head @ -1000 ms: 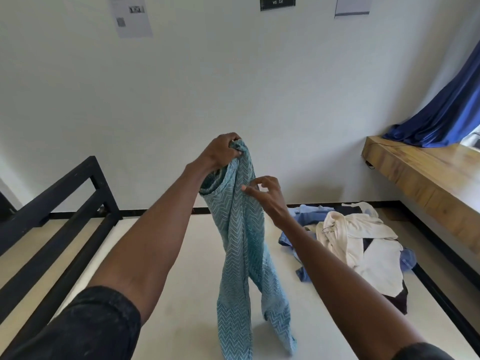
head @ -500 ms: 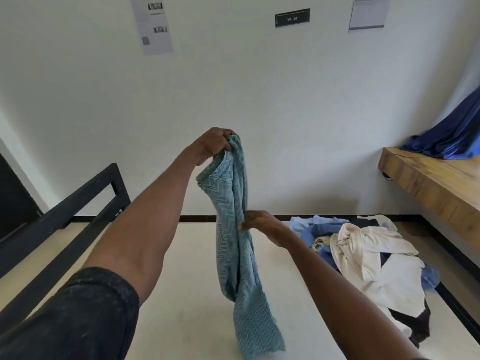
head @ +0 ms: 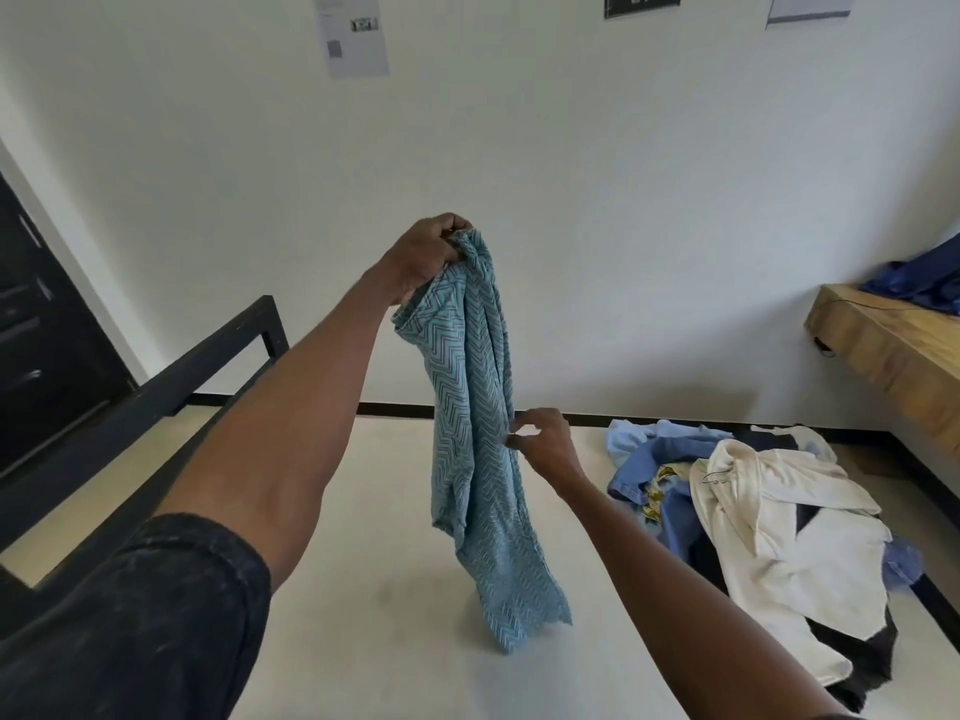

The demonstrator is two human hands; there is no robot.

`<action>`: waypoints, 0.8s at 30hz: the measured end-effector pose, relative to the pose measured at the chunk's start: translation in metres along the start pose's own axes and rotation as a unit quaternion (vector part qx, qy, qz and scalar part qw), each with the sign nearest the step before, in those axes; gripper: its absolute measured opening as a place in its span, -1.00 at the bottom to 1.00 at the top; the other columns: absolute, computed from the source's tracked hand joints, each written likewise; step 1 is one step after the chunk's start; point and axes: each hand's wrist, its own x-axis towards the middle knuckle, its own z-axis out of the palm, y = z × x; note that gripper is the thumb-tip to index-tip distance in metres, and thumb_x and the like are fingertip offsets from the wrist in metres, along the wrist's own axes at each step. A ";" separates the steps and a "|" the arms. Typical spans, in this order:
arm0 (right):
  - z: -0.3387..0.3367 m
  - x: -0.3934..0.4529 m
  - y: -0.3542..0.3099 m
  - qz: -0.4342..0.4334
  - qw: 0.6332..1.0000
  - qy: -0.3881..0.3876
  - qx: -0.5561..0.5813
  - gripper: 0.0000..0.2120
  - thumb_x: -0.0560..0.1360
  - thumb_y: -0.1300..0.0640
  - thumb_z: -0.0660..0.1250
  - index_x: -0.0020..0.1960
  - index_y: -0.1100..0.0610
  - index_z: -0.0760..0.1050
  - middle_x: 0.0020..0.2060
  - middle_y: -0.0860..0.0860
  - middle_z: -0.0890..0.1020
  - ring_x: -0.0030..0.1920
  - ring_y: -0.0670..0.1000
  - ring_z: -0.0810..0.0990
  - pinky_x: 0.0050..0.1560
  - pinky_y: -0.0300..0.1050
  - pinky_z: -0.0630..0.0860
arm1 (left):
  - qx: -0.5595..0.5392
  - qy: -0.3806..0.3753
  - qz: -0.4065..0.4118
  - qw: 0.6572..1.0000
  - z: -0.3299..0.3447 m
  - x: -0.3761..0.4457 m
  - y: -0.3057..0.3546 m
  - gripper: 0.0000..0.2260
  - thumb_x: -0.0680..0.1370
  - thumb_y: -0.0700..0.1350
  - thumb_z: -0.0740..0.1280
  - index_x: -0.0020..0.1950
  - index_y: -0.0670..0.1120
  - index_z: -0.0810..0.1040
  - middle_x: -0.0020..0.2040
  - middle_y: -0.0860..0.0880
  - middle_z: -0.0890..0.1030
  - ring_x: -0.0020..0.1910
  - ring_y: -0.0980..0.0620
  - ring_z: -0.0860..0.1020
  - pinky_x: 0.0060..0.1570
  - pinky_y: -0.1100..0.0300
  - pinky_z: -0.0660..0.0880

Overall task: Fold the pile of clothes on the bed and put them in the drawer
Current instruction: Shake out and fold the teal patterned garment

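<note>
A teal garment with a zigzag pattern (head: pixel 475 407) hangs in the air above the white bed (head: pixel 374 641). My left hand (head: pixel 426 257) grips its bunched top edge at head height. My right hand (head: pixel 543 444) is lower, at the garment's right edge, thumb and forefinger pinched close to the cloth; whether they hold it is unclear. The garment's bottom end touches the mattress. A pile of clothes (head: pixel 769 522) lies on the bed at the right: cream, light blue and dark pieces mixed together.
A black bed rail (head: pixel 156 402) runs along the left. A dark cabinet with handles (head: pixel 36 324) stands at the far left. A wooden shelf (head: pixel 883 340) with blue fabric (head: pixel 914 278) on it juts from the right wall. Papers hang on the white wall.
My right hand slid down from near the garment's top to its middle edge. My left hand kept its grip at the top. The view swung left.
</note>
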 end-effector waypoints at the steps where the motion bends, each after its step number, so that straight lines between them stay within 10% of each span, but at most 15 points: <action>1: 0.004 0.000 0.000 -0.013 0.999 -0.031 -0.039 -0.77 0.38 0.13 0.56 0.02 0.01 0.64 0.10 -0.03 0.41 0.15 -0.03 0.32 0.23 -0.05 0.34 | -0.023 -0.009 0.000 1.000 -0.002 -0.001 0.002 -0.68 0.48 -0.48 0.22 0.07 -0.12 0.52 -0.12 -0.13 0.59 -0.20 -0.05 0.58 -0.15 0.13 0.57; 9: 0.014 0.015 -0.008 -0.022 0.997 -0.060 -0.043 -0.36 0.47 0.17 0.45 0.47 -0.14 0.34 0.37 0.04 0.36 0.39 0.06 0.30 0.41 0.10 0.32 | -0.144 -0.040 0.012 0.989 -0.033 -0.011 0.000 -0.65 0.39 -0.52 0.15 -0.11 -0.11 0.51 -0.17 -0.12 0.58 -0.25 -0.06 0.57 -0.22 0.14 0.55; 18: 0.028 0.042 -0.050 -0.070 0.990 -0.072 -0.101 -0.49 0.42 0.16 0.52 0.35 0.10 0.51 0.43 0.15 0.32 0.48 0.18 0.19 0.47 0.08 0.21 | -0.190 -0.029 0.032 0.981 -0.067 -0.017 0.008 -0.69 0.31 -0.43 0.21 -0.16 -0.08 0.55 -0.14 -0.12 0.58 -0.19 -0.08 0.56 -0.13 0.10 0.53; 24: 0.033 0.042 -0.056 -0.016 0.996 -0.064 -0.052 -0.88 0.50 0.24 0.40 -0.02 0.27 0.67 -0.19 0.12 0.62 -0.17 0.08 0.56 -0.26 -0.18 0.41 | -0.170 0.037 0.039 0.984 -0.094 -0.022 0.005 -0.69 0.32 -0.45 0.22 -0.13 -0.09 0.55 -0.16 -0.14 0.59 -0.21 -0.08 0.57 -0.13 0.10 0.55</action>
